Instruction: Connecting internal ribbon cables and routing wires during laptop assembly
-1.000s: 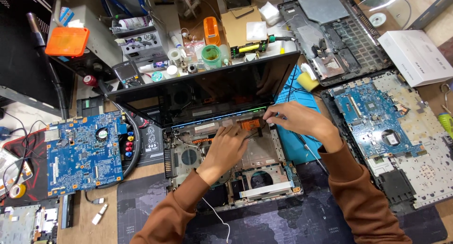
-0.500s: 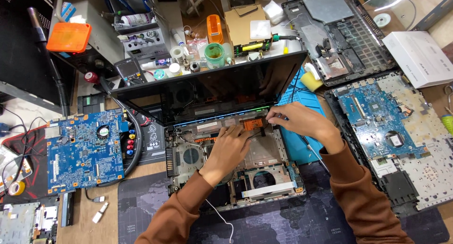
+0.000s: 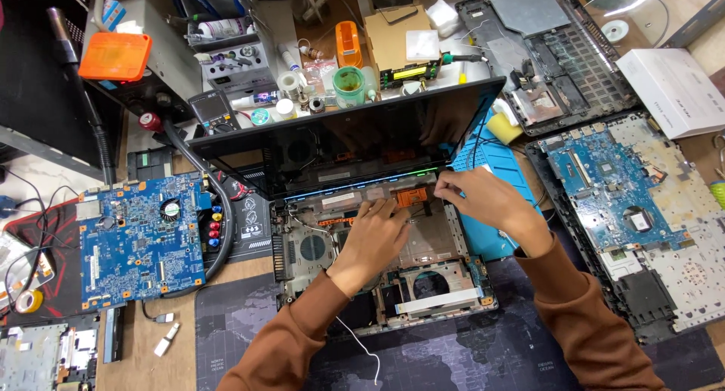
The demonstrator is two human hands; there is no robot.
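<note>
Left hand (image 3: 375, 236): palm down, fingers loosely spread and flat on the inner chassis of the opened laptop (image 3: 377, 266), fingertips near the orange flex part (image 3: 411, 197) by the hinge edge.
Right hand (image 3: 487, 202): fingers drawn together at the rear right hinge corner; whether they pinch a tool or small part cannot be told.
Opened laptop: centre of the bench, keyboard deck off, fans exposed, dark screen (image 3: 347, 145) upright behind the hands.
White ribbon cable (image 3: 442, 300): lies across the front of the chassis.
Left of it: blue motherboard (image 3: 140, 240).
Right of it: blue silicone mat (image 3: 491, 179), then a second stripped laptop base (image 3: 642, 210).
</note>
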